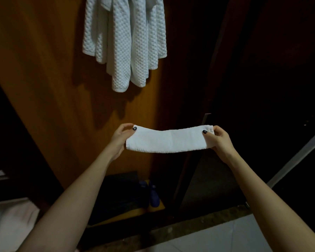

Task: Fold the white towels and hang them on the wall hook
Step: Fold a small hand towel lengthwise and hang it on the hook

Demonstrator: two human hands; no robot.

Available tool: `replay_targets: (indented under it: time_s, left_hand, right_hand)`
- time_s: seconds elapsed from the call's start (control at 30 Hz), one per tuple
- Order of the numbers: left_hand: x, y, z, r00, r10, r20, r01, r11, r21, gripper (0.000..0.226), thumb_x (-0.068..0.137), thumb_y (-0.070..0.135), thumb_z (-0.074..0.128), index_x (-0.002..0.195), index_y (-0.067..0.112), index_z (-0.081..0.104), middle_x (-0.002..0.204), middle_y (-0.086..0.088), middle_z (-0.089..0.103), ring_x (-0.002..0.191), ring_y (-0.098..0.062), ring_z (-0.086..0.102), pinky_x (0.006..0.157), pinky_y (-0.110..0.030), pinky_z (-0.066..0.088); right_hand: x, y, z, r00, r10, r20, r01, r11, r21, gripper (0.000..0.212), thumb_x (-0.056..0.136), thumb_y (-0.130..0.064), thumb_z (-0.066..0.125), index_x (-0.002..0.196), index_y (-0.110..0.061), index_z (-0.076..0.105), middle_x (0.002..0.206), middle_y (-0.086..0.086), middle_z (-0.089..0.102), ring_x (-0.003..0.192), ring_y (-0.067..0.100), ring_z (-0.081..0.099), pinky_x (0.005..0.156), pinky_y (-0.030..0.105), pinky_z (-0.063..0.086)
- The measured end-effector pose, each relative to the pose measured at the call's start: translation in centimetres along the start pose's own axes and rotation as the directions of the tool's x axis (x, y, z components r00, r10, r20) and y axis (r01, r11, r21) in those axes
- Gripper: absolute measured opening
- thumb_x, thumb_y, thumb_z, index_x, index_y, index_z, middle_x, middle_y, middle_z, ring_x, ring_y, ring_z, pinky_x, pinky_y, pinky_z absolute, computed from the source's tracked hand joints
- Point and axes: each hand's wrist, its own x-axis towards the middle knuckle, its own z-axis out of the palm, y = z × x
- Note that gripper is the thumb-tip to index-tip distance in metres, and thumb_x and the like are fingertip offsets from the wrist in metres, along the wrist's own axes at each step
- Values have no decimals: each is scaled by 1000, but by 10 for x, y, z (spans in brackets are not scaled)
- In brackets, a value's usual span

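Observation:
A small white towel (168, 140), folded into a long narrow strip, is stretched flat between my two hands at chest height. My left hand (119, 138) pinches its left end, thumb on top. Its right end is pinched the same way by my right hand (219, 140). Above, a waffle-textured white towel (125, 42) hangs bunched against the wooden wall panel (44, 70). The hook that holds it lies above the frame's top edge and is hidden.
A dark doorway or cabinet side (262, 70) fills the right. Blue slippers (152, 195) and a dark box (122, 193) sit on the floor below the panel. White cloth (9, 220) lies at the lower left. A stone threshold (189, 226) borders pale tiles.

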Motion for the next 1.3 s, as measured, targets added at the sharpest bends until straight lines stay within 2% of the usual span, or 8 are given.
replay_targets:
  time_s: [0.13,0.27,0.4,0.67,0.8,0.9,1.07,1.3]
  left_hand:
    - [-14,7,0,1000,-10,-27,15,978,209,29,95,30,56,118,15,62,120,-8,62,111,-23,57,95,-40,45]
    - [-30,14,-1,999,2,43,-17,929,370,18,94,30,58,87,20,72,88,1,70,86,-14,64,71,-26,45]
    - [-39,20,-1,996,-7,88,-30,911,411,16,90,23,64,77,18,73,77,6,70,78,-9,62,69,-24,42]
    - [-48,35,2,974,-108,198,46,954,295,7,84,11,68,84,6,73,85,-2,74,77,-13,69,63,-20,54]
    - [-53,35,0,965,-138,224,39,917,398,6,84,7,67,80,7,71,76,-1,72,70,-10,68,61,-18,53]
    - [-60,28,6,979,-22,205,-88,854,513,12,84,6,69,74,12,68,78,0,67,71,-8,64,60,-15,50]
    - [-69,17,12,977,94,194,-191,794,578,13,88,8,64,77,15,60,97,0,61,102,-16,54,91,-33,42]
    - [-81,26,12,946,124,298,-259,843,471,15,87,7,63,87,22,62,105,3,59,98,-12,55,68,-16,45]
  right_hand:
    - [-9,-2,0,999,-46,7,46,999,-7,5,94,-16,60,99,-14,60,101,10,63,89,25,62,70,35,52]
    - [-16,0,-3,997,-83,-10,82,996,-42,3,94,-17,60,93,-14,59,99,11,61,90,26,59,73,39,48]
    - [-23,-3,-8,994,-91,-55,89,995,-34,7,94,-16,61,88,-19,57,102,12,60,94,30,57,77,44,46]
    - [-34,-17,-18,989,-124,-81,122,992,-21,6,96,-15,58,93,-20,57,108,12,57,104,35,56,85,52,48]
    - [-34,-23,-23,989,-120,-89,116,992,-53,7,95,-19,59,98,-12,60,100,4,61,98,29,57,81,43,48]
    - [-34,-30,-23,988,-107,-112,98,992,-79,8,95,-22,60,94,-14,61,97,5,63,92,26,60,77,39,49]
    - [-31,-33,-18,976,-48,-213,20,991,-129,19,93,-26,62,78,-16,55,79,0,57,72,14,55,59,25,42]
    - [-32,-25,-15,949,25,-315,-68,989,-128,28,93,-28,62,69,-19,49,76,-1,53,70,12,49,59,27,37]
